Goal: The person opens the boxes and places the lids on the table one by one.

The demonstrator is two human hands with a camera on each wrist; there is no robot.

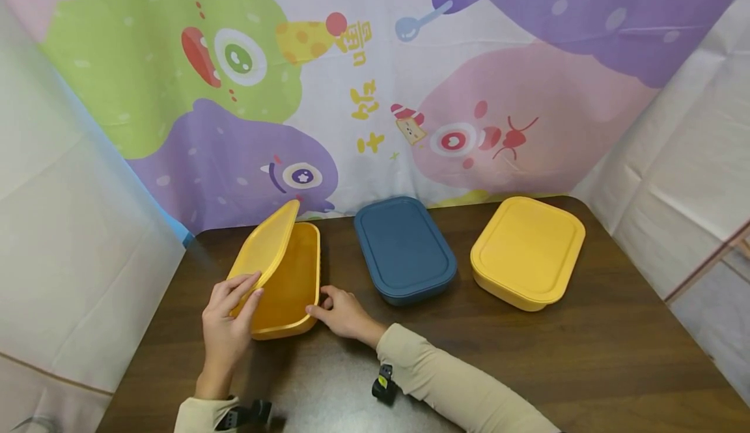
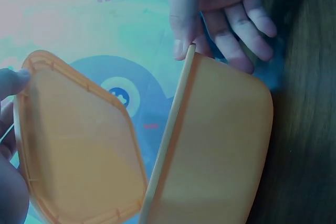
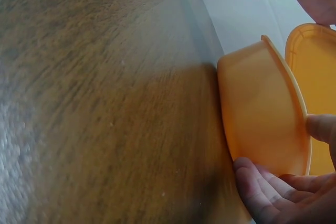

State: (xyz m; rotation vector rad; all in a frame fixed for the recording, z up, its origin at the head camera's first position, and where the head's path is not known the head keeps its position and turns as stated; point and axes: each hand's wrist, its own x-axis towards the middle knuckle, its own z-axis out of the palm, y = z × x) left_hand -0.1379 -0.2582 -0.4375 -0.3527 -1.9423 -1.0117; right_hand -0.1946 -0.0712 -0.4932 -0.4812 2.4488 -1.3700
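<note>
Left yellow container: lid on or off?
Off. The left hand holds the lid tilted up on edge over the left yellow container; the right hand grips its near corner.

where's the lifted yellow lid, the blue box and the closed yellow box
lifted yellow lid (image 1: pixel 266 245), head view, middle of its tilted top face
blue box (image 1: pixel 404 249), head view, centre of its lid
closed yellow box (image 1: pixel 529 249), head view, centre of its lid
</note>
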